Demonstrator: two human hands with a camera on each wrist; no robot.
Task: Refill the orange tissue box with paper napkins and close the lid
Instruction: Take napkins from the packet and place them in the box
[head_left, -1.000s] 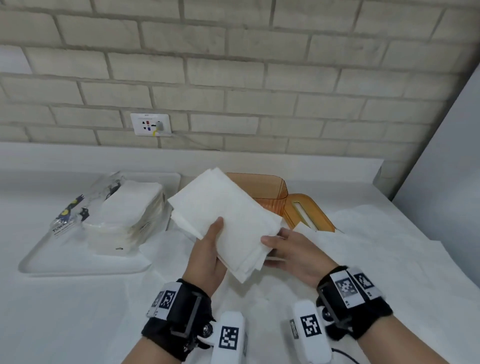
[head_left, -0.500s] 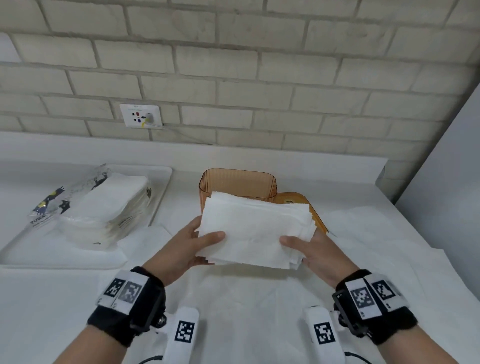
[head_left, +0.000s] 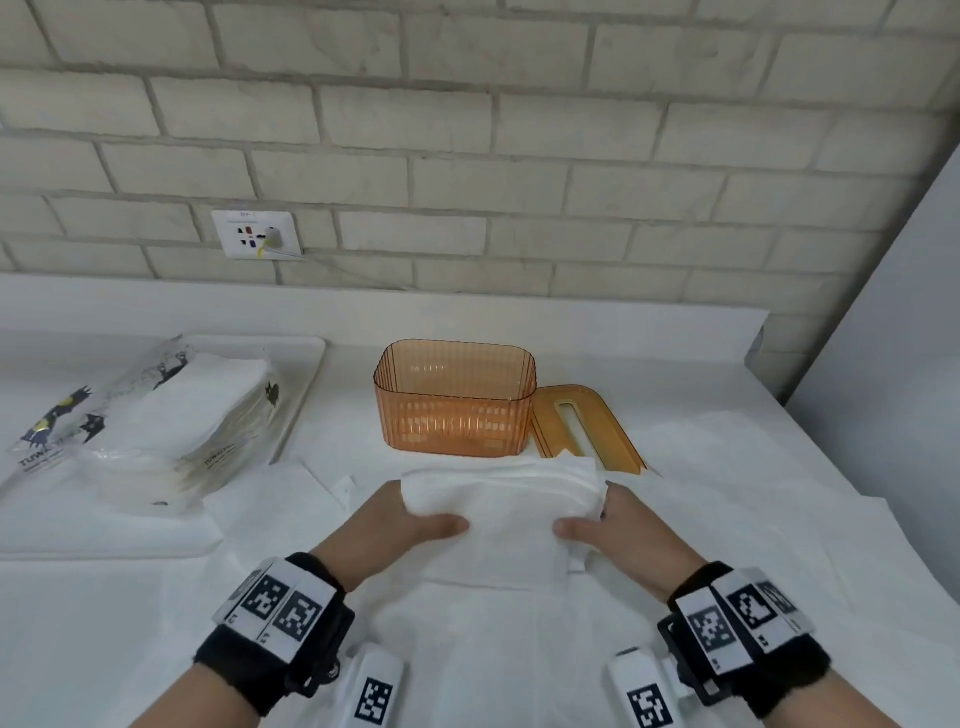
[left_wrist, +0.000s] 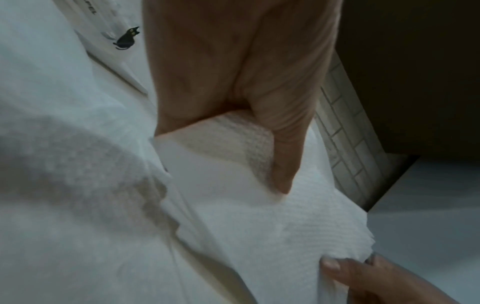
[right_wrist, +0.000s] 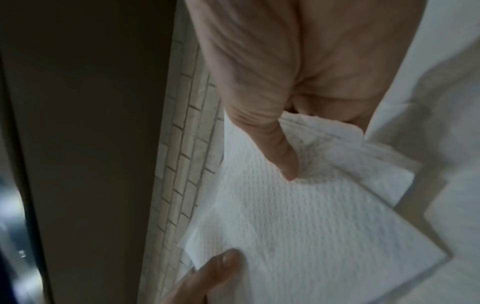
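The orange tissue box (head_left: 454, 400) stands open at the middle of the counter, with nothing visible inside. Its orange lid (head_left: 582, 426) lies flat against the box's right side. A stack of white paper napkins (head_left: 506, 506) is held just in front of the box, low over the white sheet. My left hand (head_left: 400, 525) grips the stack's left end, thumb on top. My right hand (head_left: 618, 525) grips the right end the same way. In the wrist views each thumb presses on the napkins (left_wrist: 259, 205) (right_wrist: 298, 216); the fingers underneath are hidden.
An opened plastic pack of napkins (head_left: 171, 421) lies on a white tray (head_left: 306, 364) at the left. A white sheet (head_left: 727, 519) covers the counter in front. A brick wall with a power socket (head_left: 257, 234) is behind, and a grey panel (head_left: 893, 322) rises at the right.
The napkin stack was tilted up in front of the box; both hands have turned it level and lowered it toward the counter, uncovering the box and lid.
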